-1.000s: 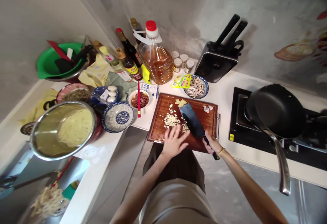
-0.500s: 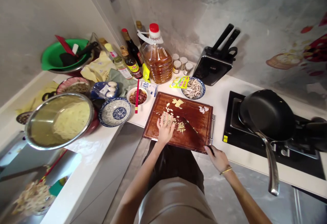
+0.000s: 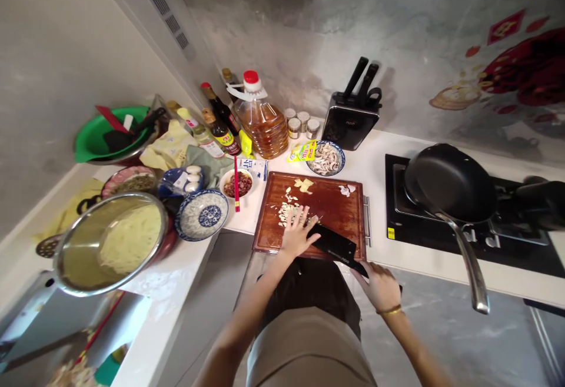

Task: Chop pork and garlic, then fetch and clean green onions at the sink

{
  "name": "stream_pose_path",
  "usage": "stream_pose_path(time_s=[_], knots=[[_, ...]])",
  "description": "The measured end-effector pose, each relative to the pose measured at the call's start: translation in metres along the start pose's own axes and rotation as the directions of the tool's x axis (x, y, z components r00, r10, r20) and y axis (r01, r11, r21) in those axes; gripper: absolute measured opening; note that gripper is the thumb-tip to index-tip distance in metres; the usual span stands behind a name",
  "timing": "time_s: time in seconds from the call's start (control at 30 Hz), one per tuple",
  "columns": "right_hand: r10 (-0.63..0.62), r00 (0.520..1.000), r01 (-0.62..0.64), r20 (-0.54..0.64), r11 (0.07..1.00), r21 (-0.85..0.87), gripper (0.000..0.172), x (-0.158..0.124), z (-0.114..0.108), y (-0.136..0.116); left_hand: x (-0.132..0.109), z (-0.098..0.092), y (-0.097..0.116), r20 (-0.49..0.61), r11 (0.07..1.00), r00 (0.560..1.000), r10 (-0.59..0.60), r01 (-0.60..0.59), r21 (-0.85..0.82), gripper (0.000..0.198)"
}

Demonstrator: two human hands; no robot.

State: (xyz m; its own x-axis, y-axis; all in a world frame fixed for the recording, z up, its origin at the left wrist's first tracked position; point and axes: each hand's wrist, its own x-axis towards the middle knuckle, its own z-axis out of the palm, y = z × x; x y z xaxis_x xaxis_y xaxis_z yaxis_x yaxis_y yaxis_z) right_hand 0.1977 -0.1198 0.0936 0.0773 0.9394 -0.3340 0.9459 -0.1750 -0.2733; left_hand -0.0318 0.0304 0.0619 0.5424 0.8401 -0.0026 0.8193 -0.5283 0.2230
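A wooden cutting board (image 3: 331,204) lies on the counter in front of me. My right hand (image 3: 380,286) grips the handle of a black cleaver (image 3: 333,243), whose broad blade lies tilted flat over the board's near right part. With fingers spread, my left hand (image 3: 298,235) rests over the chopped pale pieces (image 3: 286,215), its thumb beside the blade tip. Whether it touches the blade I cannot tell. Yellowish slices (image 3: 303,184) sit at the board's far edge, and some whitish-pink cloves (image 3: 346,189) at its far right corner.
Left of the board stand a bowl of dark red chopped food (image 3: 229,186) with red chopsticks (image 3: 236,190), a patterned bowl (image 3: 202,216) and a metal pot (image 3: 77,252). Behind are an oil jug (image 3: 265,128), sliced mushrooms (image 3: 325,159) and a knife block (image 3: 351,119). A frying pan (image 3: 450,184) sits on the right.
The cleaver has turned from edge-down to showing its flat side, tilted near my left hand. My left hand has shifted right across the board. The view has also shifted.
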Motion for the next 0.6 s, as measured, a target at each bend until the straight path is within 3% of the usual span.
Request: stream_pose_path(time_s=[0.1,0.2,0.33,0.43,0.53,0.6], knots=[[0.118,0.991,-0.12,-0.063,0.993,-0.014,0.041,-0.016,0.011,0.008,-0.001,0.0,-0.03,-0.052,0.997,0.996,-0.071,0.069,-0.032,0.035],[0.2,0.974,-0.193,-0.11,0.979,0.071,0.045,0.007,0.029,-0.002,0.004,-0.004,-0.044,-0.116,0.982,0.979,-0.166,0.154,-0.107,0.026],[0.282,0.95,-0.266,-0.135,0.955,0.128,0.049,0.077,0.05,-0.029,0.012,-0.01,-0.045,-0.147,0.968,0.959,-0.242,0.228,-0.105,0.021],[0.322,0.937,-0.306,-0.133,0.943,0.13,0.045,0.114,0.054,-0.042,0.011,-0.013,-0.044,-0.122,0.976,0.968,-0.219,0.216,-0.034,0.033],[0.348,0.914,-0.301,-0.209,0.926,0.228,0.036,0.121,0.054,-0.045,0.007,-0.013,-0.047,-0.105,0.975,0.97,-0.219,0.222,0.012,0.034],[0.383,0.862,-0.266,-0.332,0.899,0.348,0.035,0.109,0.059,-0.042,0.005,-0.012,-0.045,-0.135,0.972,0.963,-0.233,0.235,-0.002,0.037]])
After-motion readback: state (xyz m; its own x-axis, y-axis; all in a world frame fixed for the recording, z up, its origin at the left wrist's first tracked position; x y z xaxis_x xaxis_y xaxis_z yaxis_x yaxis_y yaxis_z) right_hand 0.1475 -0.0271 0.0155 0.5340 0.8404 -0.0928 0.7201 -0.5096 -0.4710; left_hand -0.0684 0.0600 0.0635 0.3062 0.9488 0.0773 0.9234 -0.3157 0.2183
